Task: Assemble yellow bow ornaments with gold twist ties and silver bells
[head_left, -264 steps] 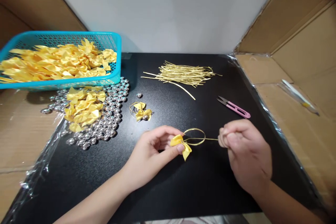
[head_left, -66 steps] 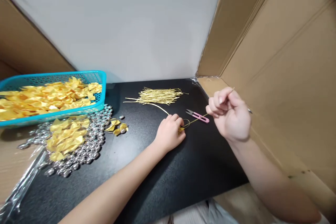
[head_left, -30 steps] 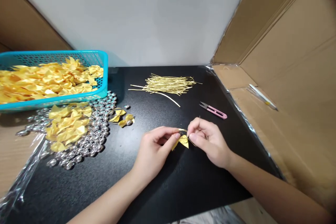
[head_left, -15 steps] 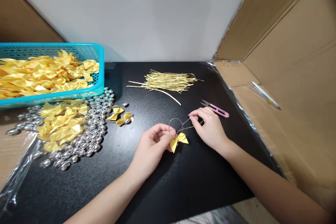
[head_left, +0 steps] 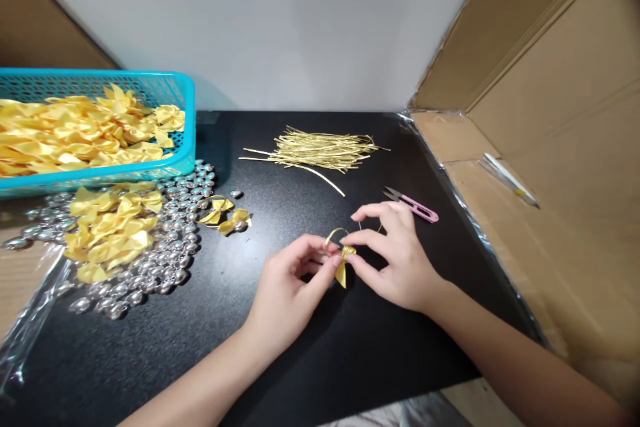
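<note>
Over the black table [head_left: 280, 373], my left hand [head_left: 303, 280] is closed on a yellow ribbon bow [head_left: 342, 273], pinching it between thumb and fingers. A thin gold cord [head_left: 334, 232] loops up from the bow. My right hand [head_left: 387, 250] meets the bow from the other side, its thumb and a finger closed at the bow's right edge. Its index finger is bent above, near a thin strand. The fingertips partly cover the bow, so its middle is hard to make out.
A turquoise basket [head_left: 189, 127] of yellow bows stands at the left. Before it lie silver beads [head_left: 183, 260] and a pile of bows [head_left: 113, 230]. Finished-looking bows with cord [head_left: 217, 210] lie nearby. Gold cords [head_left: 323, 150] are at the back, pink thread snips [head_left: 420, 209] at the right.
My right hand has moved left and down from the cord end to the bow and now touches it. The bow has turned and the cord loop is smaller. The view has shifted slightly.
</note>
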Demonstrator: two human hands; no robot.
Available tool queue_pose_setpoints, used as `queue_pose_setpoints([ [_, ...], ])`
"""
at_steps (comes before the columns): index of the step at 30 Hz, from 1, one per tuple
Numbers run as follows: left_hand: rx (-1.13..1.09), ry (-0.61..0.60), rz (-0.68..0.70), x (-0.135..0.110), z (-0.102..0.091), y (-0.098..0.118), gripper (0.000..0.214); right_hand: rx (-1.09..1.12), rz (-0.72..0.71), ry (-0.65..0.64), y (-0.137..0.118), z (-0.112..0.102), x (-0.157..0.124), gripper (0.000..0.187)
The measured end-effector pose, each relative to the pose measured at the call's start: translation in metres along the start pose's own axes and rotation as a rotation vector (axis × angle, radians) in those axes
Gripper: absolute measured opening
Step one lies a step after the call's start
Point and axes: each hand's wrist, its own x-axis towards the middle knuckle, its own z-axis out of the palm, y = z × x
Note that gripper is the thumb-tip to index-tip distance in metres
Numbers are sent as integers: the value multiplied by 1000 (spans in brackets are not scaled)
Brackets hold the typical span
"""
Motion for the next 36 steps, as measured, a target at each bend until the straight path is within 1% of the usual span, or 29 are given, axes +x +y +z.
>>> queue_pose_setpoints([
  [2,42,-14,50,-1,0,-1,5,15,36,-85,1,1,-1,12],
  [4,83,-19,90,-2,-1,-1,6,41,43,-164,2,2,-2,15],
  [6,116,-16,120,-2,-2,-1,6,54,52,-211,2,1,-2,15],
  [11,146,-21,124,0,-3,-3,6,80,100,-223,1,1,-2,9],
  [17,123,-30,72,1,-3,-2,4,136,139,-228,0,4,-3,7],
  [21,32,-79,-56,2,-3,0,14,209,176,-160,-3,7,-2,8],
  [24,28,-99,-128,3,-3,0,11,224,148,-91,3,2,1,5],
  [26,24,-85,-158,4,-4,0,12,168,151,-10,14,-3,4,9],
  [27,19,-79,-172,4,-5,0,12,85,183,60,21,-5,5,11],
  [28,19,-78,-182,4,-6,1,13,7,197,90,28,-7,6,12],
  [29,24,-82,-189,4,-7,1,13,-56,184,52,34,-8,7,11],
  [32,70,-94,-183,4,-9,3,12,-173,55,-196,48,-9,12,9],
  [34,103,-88,-161,5,-10,5,13,-203,-31,-346,53,-11,18,8],
  [36,127,-79,-140,5,-10,6,14,-205,-85,-469,57,-15,28,7],
])
